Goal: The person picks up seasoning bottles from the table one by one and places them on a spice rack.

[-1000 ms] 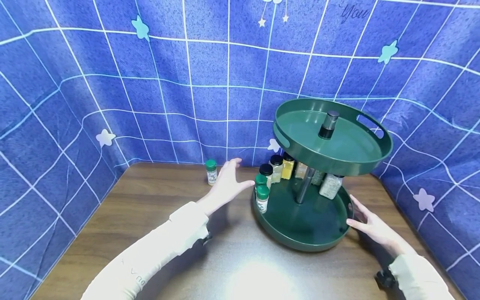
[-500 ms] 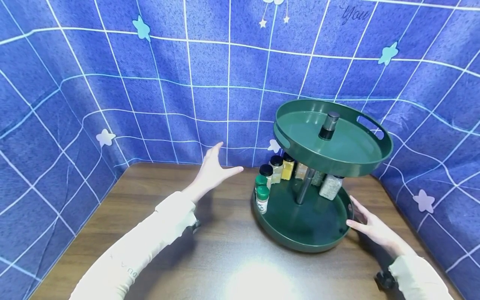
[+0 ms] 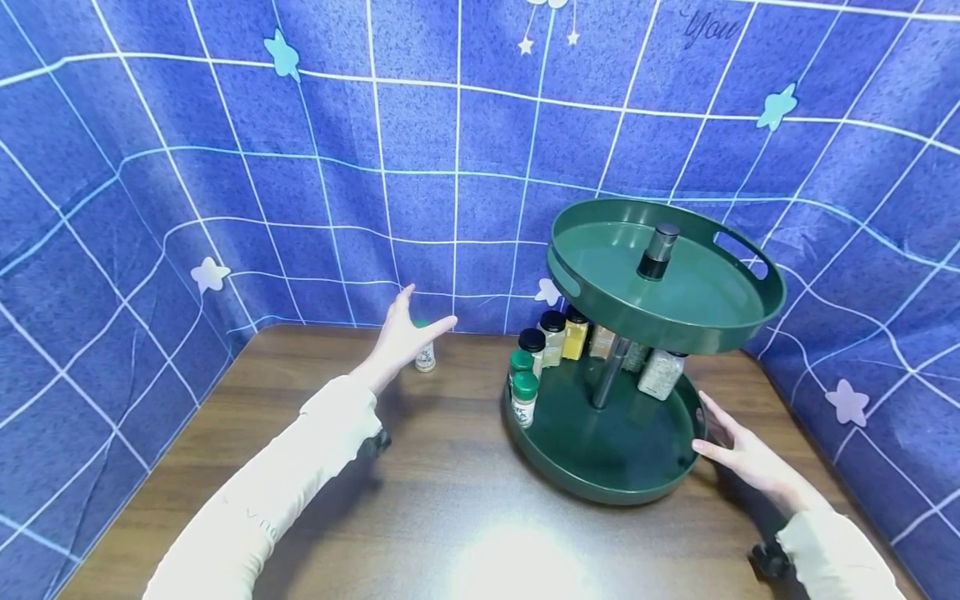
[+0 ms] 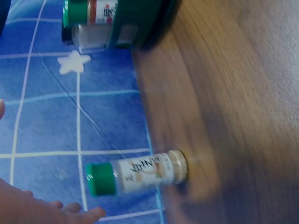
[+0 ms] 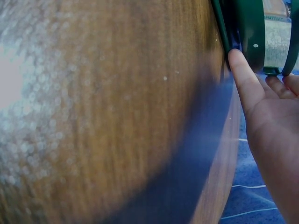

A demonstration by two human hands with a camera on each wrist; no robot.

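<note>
My left hand (image 3: pixel 397 342), fingers and thumb spread, is near a small spice jar (image 3: pixel 425 358) at the back of the table. In the left wrist view the jar (image 4: pixel 147 173) has a green cap and a white label; my fingers (image 4: pixel 84 216) lie beside it, apparently apart. To the right stands a dark green two-tier turntable. My right hand (image 3: pixel 753 458) rests against the right rim of its lower tray (image 3: pixel 600 454), thumb and fingers extended. In the right wrist view my thumb (image 5: pixel 243 70) touches the tray's outer side.
On the lower tray, green-capped jars (image 3: pixel 524 400) stand at the left, with several black-capped spice jars (image 3: pixel 553 340) along the back. A pale jar (image 3: pixel 662 373) leans at the right. The upper tray (image 3: pixel 697 283) overhangs them. A blue curtain (image 3: pixel 337 200) hangs behind the table (image 3: pixel 300 392).
My left hand has moved left from beside the turntable, passing in front of the lone green-capped jar, to that jar's left side. My right hand has stayed at the tray rim.
</note>
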